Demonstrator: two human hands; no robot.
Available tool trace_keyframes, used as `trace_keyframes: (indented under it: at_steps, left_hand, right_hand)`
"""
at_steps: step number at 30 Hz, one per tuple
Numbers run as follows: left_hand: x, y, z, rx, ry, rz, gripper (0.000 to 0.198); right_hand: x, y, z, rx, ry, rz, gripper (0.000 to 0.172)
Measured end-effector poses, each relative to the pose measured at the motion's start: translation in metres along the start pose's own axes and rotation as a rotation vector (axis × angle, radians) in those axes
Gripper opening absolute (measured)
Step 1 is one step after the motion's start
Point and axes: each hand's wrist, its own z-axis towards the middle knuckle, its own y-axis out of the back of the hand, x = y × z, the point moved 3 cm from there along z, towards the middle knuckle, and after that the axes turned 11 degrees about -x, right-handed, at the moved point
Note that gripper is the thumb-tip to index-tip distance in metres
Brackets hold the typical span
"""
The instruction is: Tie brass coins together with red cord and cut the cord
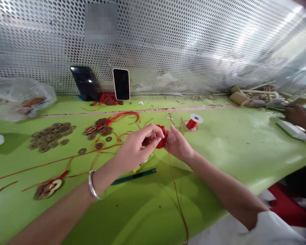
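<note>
Over the middle of the green table, my left hand, with a silver bangle on its wrist, curls around a wound bundle of red cord. My right hand supports the bundle from the right side, its fingers partly hidden behind it. One strand hangs from the bundle down past the table's front edge. Beneath my left hand lies a dark green box-cutter-like tool. To the left, red cord trails among coins with holes, and a coin piece tied with red cord rests near my left forearm.
A pile of holed coins and corded coins lie left. A red thread spool stands right of centre. Two phones lean on the perforated metal panel. Another person's hand is far right, by wooden pieces.
</note>
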Motion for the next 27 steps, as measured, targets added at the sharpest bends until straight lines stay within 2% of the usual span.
trace_keyframes:
  at_steps: [4,7,9,12,16,20,24,27]
  left_hand:
    - [-0.002,-0.017,-0.013,0.166,0.048,0.075,0.009]
    - [-0.001,-0.033,-0.028,0.290,0.067,0.250,0.012]
    - [-0.003,-0.040,-0.038,0.319,0.021,0.367,0.015]
    - [-0.013,-0.042,-0.053,0.282,-0.056,0.428,0.019]
    - [-0.032,-0.030,-0.067,0.167,-0.114,0.433,0.017]
    - [-0.050,-0.012,-0.075,0.108,-0.133,0.497,0.016]
    - [-0.061,0.003,-0.079,0.096,-0.136,0.551,0.017]
    - [-0.063,0.015,-0.077,0.084,-0.138,0.574,0.017]
  right_hand:
    - [0.009,0.011,0.007,-0.149,-0.115,0.188,0.051]
    - [0.021,0.013,0.005,-0.199,-0.127,0.299,0.053]
    - [0.025,0.009,0.002,-0.197,-0.121,0.341,0.052]
    - [0.025,-0.001,-0.003,-0.179,-0.093,0.329,0.053]
    - [0.012,-0.015,-0.010,-0.119,-0.055,0.230,0.050]
    - [0.000,-0.026,-0.020,-0.050,0.109,0.160,0.029]
    - [-0.012,-0.038,-0.024,0.011,0.234,0.032,0.041]
    - [-0.023,-0.050,-0.023,0.143,0.261,-0.113,0.038]
